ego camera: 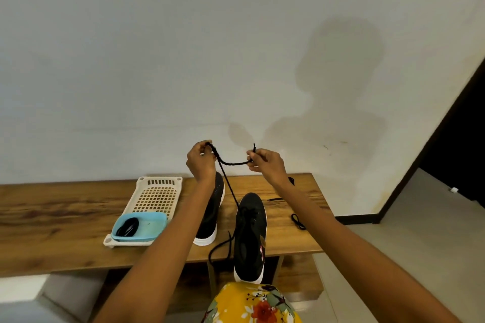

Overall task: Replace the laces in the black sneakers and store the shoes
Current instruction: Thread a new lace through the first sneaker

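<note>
Two hands raised over the surface (294, 231), each pinching one black lace (231, 186). Below both grips and nearest the body, lying lengthwise: right-hand sneaker (250, 236), heel overhanging the near edge, toe pointing away toward the wall, long axis running near to far. Rising from its eyelets up and slightly left to the left hand (200, 162), fingers curled round a bend in the lace; sagging from there across to the right hand (266, 161), thumb and fingers pinching just under the stiff tip, tip sticking up. Trailing off the sneaker's left side, a loose loop of lace hanging by the surface edge. Left grip sitting more directly over the shoe's front, so probably the nearer one for feeding or pulling through. Beneath the left wrist, partly hidden: second sneaker (211, 217), same toe-away heading. Further left of the grips, blue bowl (141, 225) holding coiled black laces, resting in a cream tray (157, 194). Right of the right grip, spare lace pieces (298, 220) lying on the wood.
</note>
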